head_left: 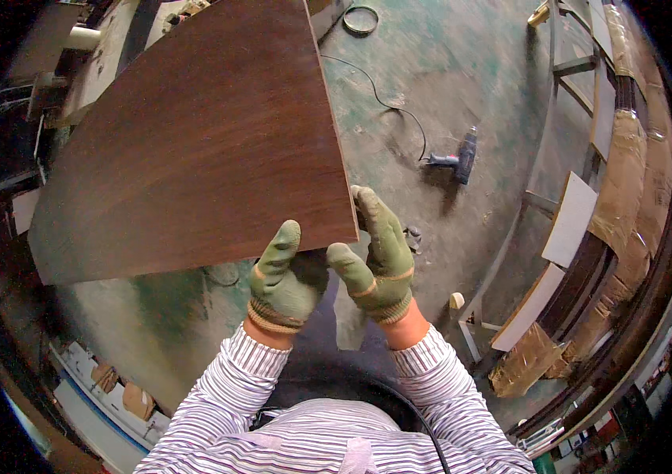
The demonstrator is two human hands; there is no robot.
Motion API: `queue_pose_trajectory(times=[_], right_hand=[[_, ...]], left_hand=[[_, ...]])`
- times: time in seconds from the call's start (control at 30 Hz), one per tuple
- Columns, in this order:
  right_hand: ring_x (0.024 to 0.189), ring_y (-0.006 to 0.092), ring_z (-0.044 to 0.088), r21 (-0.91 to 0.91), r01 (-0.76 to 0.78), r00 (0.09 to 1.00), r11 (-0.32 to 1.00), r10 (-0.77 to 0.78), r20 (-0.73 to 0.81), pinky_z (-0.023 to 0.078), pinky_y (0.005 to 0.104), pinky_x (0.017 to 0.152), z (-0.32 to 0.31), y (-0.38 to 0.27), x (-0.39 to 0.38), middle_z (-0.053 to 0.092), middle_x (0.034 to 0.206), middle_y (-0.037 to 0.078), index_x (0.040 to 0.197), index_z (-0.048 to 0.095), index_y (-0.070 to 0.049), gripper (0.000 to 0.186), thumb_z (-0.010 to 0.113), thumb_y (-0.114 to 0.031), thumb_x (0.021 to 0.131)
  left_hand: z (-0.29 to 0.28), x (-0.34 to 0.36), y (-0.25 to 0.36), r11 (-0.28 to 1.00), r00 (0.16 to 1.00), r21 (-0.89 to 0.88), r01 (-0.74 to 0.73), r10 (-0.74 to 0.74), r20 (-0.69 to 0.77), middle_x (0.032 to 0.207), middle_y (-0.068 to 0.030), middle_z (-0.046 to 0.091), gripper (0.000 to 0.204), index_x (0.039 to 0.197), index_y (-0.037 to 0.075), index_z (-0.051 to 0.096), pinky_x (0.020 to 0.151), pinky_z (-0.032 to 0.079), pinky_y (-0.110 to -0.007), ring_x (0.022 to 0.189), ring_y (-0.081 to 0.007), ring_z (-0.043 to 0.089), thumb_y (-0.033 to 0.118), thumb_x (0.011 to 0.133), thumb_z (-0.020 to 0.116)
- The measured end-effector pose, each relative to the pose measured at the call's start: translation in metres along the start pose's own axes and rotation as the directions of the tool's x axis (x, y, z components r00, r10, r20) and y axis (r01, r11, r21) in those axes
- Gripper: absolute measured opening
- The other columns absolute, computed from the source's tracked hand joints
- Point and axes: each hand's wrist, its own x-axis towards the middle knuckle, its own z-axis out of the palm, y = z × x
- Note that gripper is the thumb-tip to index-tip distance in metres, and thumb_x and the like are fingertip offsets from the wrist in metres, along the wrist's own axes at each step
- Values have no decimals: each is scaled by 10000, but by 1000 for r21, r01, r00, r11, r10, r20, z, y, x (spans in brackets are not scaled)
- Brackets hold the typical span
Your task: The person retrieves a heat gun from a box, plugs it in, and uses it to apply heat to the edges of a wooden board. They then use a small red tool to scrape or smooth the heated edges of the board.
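A large dark brown wooden panel point(202, 142) fills the upper left, its pale cut edge along the right side. Green work gloves cover both of my hands. At the panel's near edge, my left hand point(285, 276) has its thumb over the top face, and its other fingers pass out of sight beneath. Around the near right corner is my right hand point(379, 257), fingers along the right edge and thumb at the near edge. The panel's underside and whatever bears its far end are hidden.
On the floor to the right lies a heat-gun-shaped power tool point(458, 158) with a black cable point(383, 103). A coil point(360, 20) sits farther off. A metal frame point(545, 150), white boards point(570, 220) and cardboard-wrapped lengths point(624, 182) line the right side.
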Motion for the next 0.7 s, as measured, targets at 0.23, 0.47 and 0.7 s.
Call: queue_pose_trajectory(times=[0.23, 0.47, 0.7], right_hand=[[1248, 379, 618, -121, 7, 1000, 993, -7, 1, 509, 428, 1043, 0, -10, 4, 588, 1400, 245, 1435, 538, 48, 648, 785, -247, 915], [1202, 383, 635, -179, 38, 999, 983, -39, -6, 520, 427, 1018, 4, -12, 7, 624, 1354, 235, 1430, 552, 37, 630, 784, -239, 913], [1186, 376, 650, -305, 114, 992, 945, -122, -9, 522, 430, 1013, 6, -15, 9, 637, 1326, 250, 1388, 579, 65, 568, 765, -171, 906]], left_hand=[[11, -1, -3, 997, 997, -1, -75, 75, -30, 1374, -149, 630, 566, 1468, 61, 485, 1073, 518, -473, 1228, -321, 633, 286, 986, 680], [8, -2, -2, 994, 998, -91, -55, 54, -11, 1395, -128, 609, 519, 1456, 37, 489, 1156, 432, -445, 1291, -283, 583, 207, 997, 663], [8, -4, -4, 997, 997, -48, -63, 60, -47, 1421, -139, 601, 556, 1479, 52, 480, 1154, 437, -468, 1295, -309, 586, 274, 999, 653]])
